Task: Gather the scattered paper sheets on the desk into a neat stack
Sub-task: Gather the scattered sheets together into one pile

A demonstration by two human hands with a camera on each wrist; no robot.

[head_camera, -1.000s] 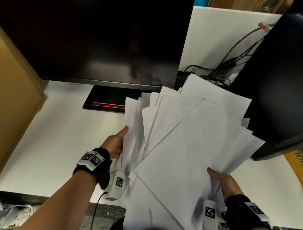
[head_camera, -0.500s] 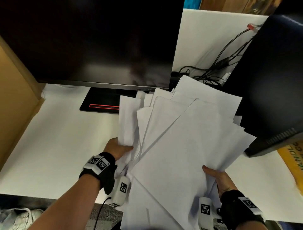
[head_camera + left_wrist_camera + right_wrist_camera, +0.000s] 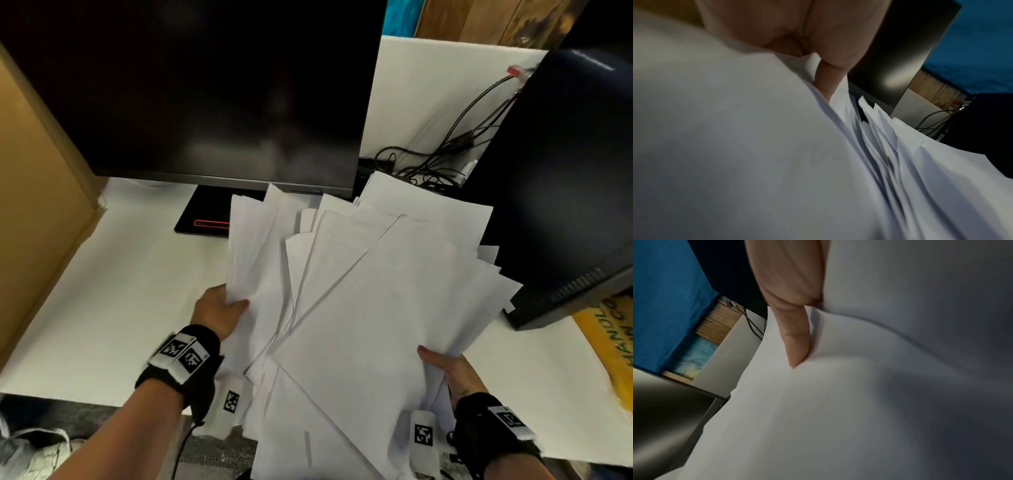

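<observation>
A loose fan of several white paper sheets [image 3: 370, 301] is held up over the white desk [image 3: 113, 291], its corners pointing in different directions. My left hand [image 3: 219, 310] grips the fan's left edge, thumb on top. My right hand [image 3: 452, 371] grips the lower right edge, thumb lying on the top sheet. In the left wrist view the paper sheets [image 3: 756, 154] fill the frame under my left hand [image 3: 824, 78]. The right wrist view shows my right hand [image 3: 795, 337] with its thumb pressed into the bent paper sheets [image 3: 859, 402]. The fingers under the sheets are hidden.
A dark monitor [image 3: 205, 89] stands at the back on a black base [image 3: 205, 219]. A second dark monitor [image 3: 568, 178] leans in at the right, close to the sheets' far corners. Tangled cables [image 3: 442, 157] lie between them. A brown board [image 3: 34, 192] borders the desk's left side.
My left hand slid down the left edge of the sheets and its thumb closed over them. The fan shifted slightly; the right hand kept its grip.
</observation>
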